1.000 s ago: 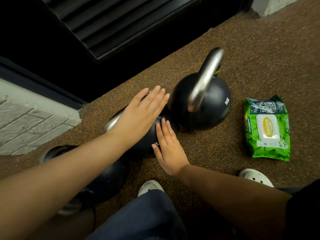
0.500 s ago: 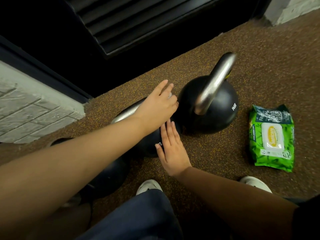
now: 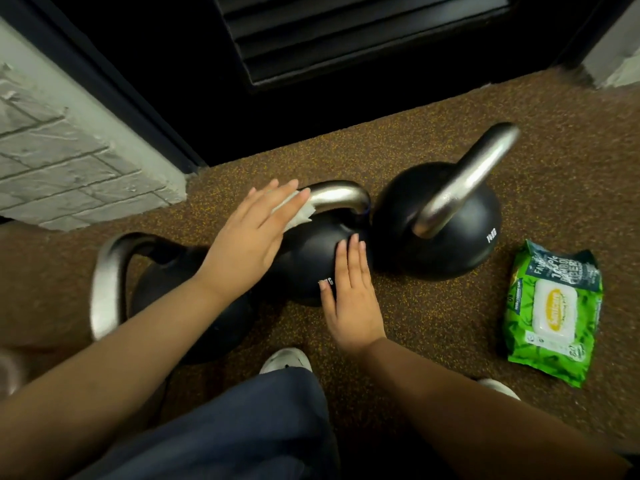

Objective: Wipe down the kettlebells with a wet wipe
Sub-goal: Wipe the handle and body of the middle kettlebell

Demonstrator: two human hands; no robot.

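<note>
Three black kettlebells with steel handles stand in a row on the brown floor. My left hand [image 3: 254,233] lies flat on the middle kettlebell [image 3: 306,258], pressing a white wet wipe [image 3: 298,213] against its top by the handle. My right hand [image 3: 349,292] rests flat against that kettlebell's front side, fingers together, holding nothing. The right kettlebell [image 3: 446,230] touches the middle one. The left kettlebell [image 3: 162,271] is partly hidden under my left forearm.
A green pack of wet wipes [image 3: 550,313] lies on the floor at the right. A grey brick wall [image 3: 69,140] and a dark louvred door [image 3: 346,36] close off the far side. My knee and white shoes [image 3: 285,360] are below the kettlebells.
My left hand has slid leftward across the middle kettlebell's top, baring the handle's right part and showing the wipe under the fingers. My right hand stays on the kettlebell's side.
</note>
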